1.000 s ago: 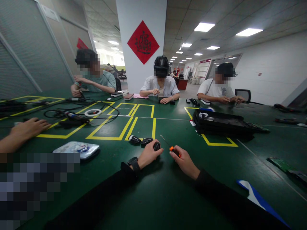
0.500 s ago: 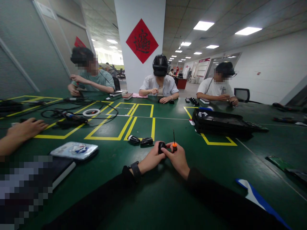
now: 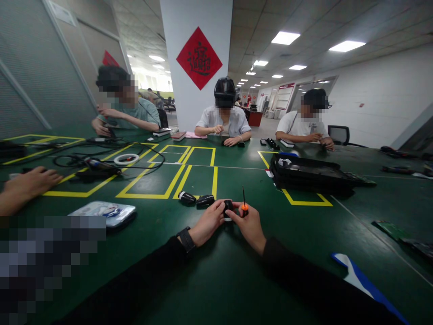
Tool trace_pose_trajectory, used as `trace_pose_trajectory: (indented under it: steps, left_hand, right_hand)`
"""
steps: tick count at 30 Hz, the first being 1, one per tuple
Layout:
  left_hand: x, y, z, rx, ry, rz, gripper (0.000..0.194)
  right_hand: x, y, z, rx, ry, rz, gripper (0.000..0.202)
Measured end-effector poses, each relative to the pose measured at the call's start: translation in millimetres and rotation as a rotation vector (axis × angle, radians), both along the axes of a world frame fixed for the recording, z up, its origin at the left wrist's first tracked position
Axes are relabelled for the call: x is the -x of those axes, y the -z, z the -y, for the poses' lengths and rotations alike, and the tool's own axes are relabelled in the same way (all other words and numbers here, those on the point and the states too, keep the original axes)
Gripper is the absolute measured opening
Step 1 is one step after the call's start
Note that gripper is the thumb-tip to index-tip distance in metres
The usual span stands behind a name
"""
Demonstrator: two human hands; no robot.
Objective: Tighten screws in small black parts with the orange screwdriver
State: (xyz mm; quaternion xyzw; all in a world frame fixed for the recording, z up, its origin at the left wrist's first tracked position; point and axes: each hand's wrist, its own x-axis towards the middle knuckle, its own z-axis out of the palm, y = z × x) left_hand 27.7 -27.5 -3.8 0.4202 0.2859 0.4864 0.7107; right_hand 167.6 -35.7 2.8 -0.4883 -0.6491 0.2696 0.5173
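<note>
Near the middle of the green table [image 3: 189, 280], my left hand [image 3: 210, 222] is closed on a small black part [image 3: 228, 210] with a light lower edge. The fingertips of my right hand [image 3: 249, 225] touch that part's right side. A screwdriver with an orange handle [image 3: 244, 208] is also held in my right hand, its thin dark shaft pointing up. Just beyond my left hand lie two black cylindrical pieces, one with a white end [image 3: 187, 197], the other all dark [image 3: 204, 201].
A black tray-like casing [image 3: 307, 171] lies at right, green circuit boards [image 3: 392, 229] at far right, a blue-and-white piece [image 3: 361, 280] nearer. Cables [image 3: 98, 167] and a white ring [image 3: 126, 159] lie left, behind a patterned case [image 3: 108, 212]. Another person's hand [image 3: 34, 185] rests far left; three people sit opposite.
The black part has turned in my fingers, so its light edge now shows. The screwdriver remains in my right hand. The view has shifted slightly.
</note>
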Motion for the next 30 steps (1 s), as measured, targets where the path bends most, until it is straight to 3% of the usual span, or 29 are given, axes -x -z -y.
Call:
trace_pose_trajectory:
  steps: [4, 10, 17, 23, 30]
  left_hand:
    - [-3.5, 0.7, 1.5, -0.038, -0.040, -0.066, 0.034]
    - [-7.6, 0.1, 5.2, -0.211, -0.213, -0.309, 0.036]
    - [-4.9, -6.1, 6.6, -0.270, -0.183, -0.352, 0.036]
    - [-6.9, -4.1, 7.3, -0.278, -0.231, -0.354, 0.033]
    - [-5.3, -0.7, 4.7, -0.244, -0.181, -0.310, 0.035]
  right_hand:
    - [0.3, -0.7, -0.8, 0.029, -0.034, -0.059, 0.029]
    - [-0.1, 1.0, -3.4, 0.064, -0.144, -0.205, 0.035]
    - [-1.9, -0.5, -2.6, 0.086, -0.215, -0.242, 0.033]
    - [-3.4, -1.9, -2.4, 0.104, -0.213, -0.178, 0.035]
    - [-3.8, -0.1, -2.7, 0.095, -0.251, -0.211, 0.033]
